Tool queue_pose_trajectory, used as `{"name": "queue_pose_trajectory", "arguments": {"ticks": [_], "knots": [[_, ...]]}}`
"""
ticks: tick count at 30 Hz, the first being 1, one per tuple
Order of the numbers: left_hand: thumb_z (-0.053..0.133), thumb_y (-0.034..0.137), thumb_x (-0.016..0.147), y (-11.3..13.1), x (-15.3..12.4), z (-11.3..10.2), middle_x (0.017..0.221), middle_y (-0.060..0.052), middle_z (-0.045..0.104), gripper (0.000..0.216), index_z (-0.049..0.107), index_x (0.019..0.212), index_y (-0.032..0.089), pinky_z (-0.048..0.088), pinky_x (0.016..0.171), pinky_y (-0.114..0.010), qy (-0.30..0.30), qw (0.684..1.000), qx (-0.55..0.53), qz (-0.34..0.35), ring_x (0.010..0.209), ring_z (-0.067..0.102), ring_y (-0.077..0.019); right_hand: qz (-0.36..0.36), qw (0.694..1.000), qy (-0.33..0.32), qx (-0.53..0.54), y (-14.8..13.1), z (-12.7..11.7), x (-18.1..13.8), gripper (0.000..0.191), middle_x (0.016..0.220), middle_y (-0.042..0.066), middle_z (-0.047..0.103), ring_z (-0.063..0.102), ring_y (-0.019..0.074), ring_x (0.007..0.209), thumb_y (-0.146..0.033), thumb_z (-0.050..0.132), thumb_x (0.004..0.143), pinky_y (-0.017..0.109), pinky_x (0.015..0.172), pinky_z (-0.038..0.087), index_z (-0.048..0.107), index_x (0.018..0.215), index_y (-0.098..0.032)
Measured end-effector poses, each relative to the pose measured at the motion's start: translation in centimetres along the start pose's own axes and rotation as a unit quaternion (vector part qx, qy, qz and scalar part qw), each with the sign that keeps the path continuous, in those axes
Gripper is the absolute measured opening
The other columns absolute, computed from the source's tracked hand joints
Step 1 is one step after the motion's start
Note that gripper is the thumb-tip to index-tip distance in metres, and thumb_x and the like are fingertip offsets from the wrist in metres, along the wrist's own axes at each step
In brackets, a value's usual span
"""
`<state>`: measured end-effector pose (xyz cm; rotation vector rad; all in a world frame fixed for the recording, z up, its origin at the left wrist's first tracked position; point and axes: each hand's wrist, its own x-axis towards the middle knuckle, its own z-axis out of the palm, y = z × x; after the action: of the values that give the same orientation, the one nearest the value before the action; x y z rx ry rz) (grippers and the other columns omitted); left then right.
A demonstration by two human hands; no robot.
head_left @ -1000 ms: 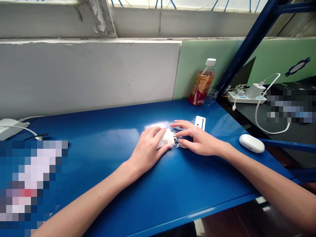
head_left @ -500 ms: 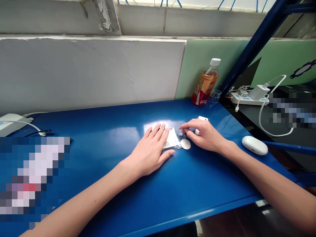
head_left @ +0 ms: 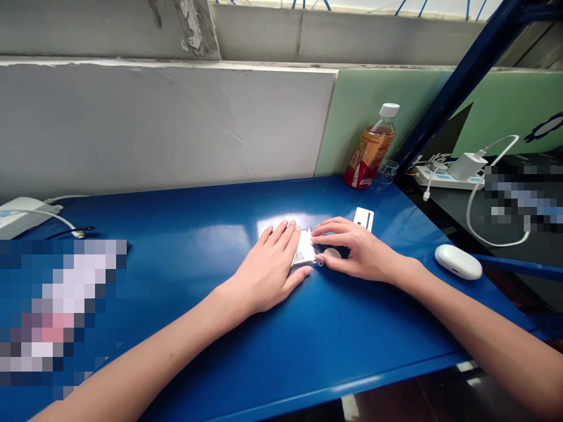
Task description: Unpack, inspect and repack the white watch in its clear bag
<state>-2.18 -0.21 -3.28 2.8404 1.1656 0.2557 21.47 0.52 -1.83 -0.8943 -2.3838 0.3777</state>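
My left hand (head_left: 272,266) lies flat with its fingers stretched over a small clear plastic bag (head_left: 304,249) with something white and printed in it. The palm and fingers hide the bag's left part. At the bag's right end is my right hand (head_left: 356,249), its thumb and forefinger apart on either side of the bag's edge. Whether those fingertips touch the plastic, I cannot tell. A white round disc (head_left: 332,253) lies under the right hand, partly covered. Just behind that hand, a white card (head_left: 364,218) with a dark stripe rests on the blue table (head_left: 281,351).
A bottle of reddish drink (head_left: 372,149) stands at the back right beside a clear plastic ring (head_left: 387,171). Near the right edge lies a white earbud case (head_left: 458,262). White power strips (head_left: 21,217) and cables sit on both sides. A blue post (head_left: 457,88) slants up at right.
My right hand has moved left and slightly down to the bag's end, and its thumb and forefinger have spread. More of the white card now shows. My left hand stays on the bag.
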Motion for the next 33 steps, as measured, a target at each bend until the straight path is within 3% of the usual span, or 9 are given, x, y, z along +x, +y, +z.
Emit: {"name": "queue_pose_trajectory", "arguments": {"ticks": [10, 20, 26, 30, 33], "knots": [[0.037, 0.054, 0.101, 0.1, 0.0, 0.1, 0.158, -0.020, 0.034, 0.068, 0.034, 0.151, 0.008, 0.025, 0.120, -0.051, 0.007, 1.000, 0.010, 0.002, 0.149, 0.028, -0.0334, -0.027, 0.997, -0.034, -0.057, -1.0, 0.4, -0.3, 0.034, 0.132, 0.015, 0.066, 0.052, 0.0324, 0.134, -0.018, 0.054, 0.093, 0.054, 0.106, 0.051, 0.066, 0.125, -0.018], [0.033, 0.043, 0.103, 0.3, 0.1, -0.1, 0.157, -0.023, 0.034, 0.061, 0.033, 0.150, 0.004, 0.027, 0.118, -0.053, -0.009, 1.000, -0.007, 0.001, 0.148, 0.029, -0.0360, -0.038, 0.992, -0.068, -0.103, -2.1, 0.8, -0.6, 0.041, 0.147, 0.021, 0.052, 0.041, 0.0337, 0.143, -0.023, 0.055, 0.093, 0.051, 0.113, 0.045, 0.061, 0.131, -0.008], [0.040, 0.043, 0.101, 0.3, -0.1, -0.2, 0.158, -0.026, 0.030, 0.060, 0.034, 0.149, 0.008, 0.030, 0.115, -0.056, 0.023, 0.999, -0.026, -0.011, 0.148, 0.026, -0.0397, -0.007, 0.999, 0.010, -0.032, -1.1, 1.3, -0.5, 0.027, 0.131, 0.014, 0.067, 0.055, 0.0296, 0.131, -0.023, 0.051, 0.096, 0.050, 0.105, 0.051, 0.071, 0.114, -0.017], [0.043, 0.042, 0.100, 0.6, -0.1, -0.5, 0.146, -0.026, 0.043, 0.058, 0.038, 0.147, 0.008, 0.035, 0.112, -0.056, 0.034, 0.999, -0.028, -0.017, 0.137, 0.041, -0.0396, 0.007, 0.997, 0.043, -0.059, 0.2, 0.9, -0.3, 0.025, 0.124, 0.013, 0.070, 0.059, 0.0301, 0.123, -0.020, 0.049, 0.098, 0.053, 0.101, 0.052, 0.071, 0.109, -0.019], [0.043, 0.040, 0.101, 0.8, 0.0, -0.7, 0.138, -0.024, 0.049, 0.057, 0.037, 0.147, 0.006, 0.038, 0.109, -0.054, 0.038, 0.999, -0.038, -0.010, 0.128, 0.047, -0.0368, 0.008, 0.996, 0.061, -0.068, 1.0, 0.4, -0.1, 0.027, 0.118, 0.013, 0.071, 0.062, 0.0280, 0.116, -0.015, 0.049, 0.096, 0.050, 0.099, 0.053, 0.067, 0.116, -0.018]]}}
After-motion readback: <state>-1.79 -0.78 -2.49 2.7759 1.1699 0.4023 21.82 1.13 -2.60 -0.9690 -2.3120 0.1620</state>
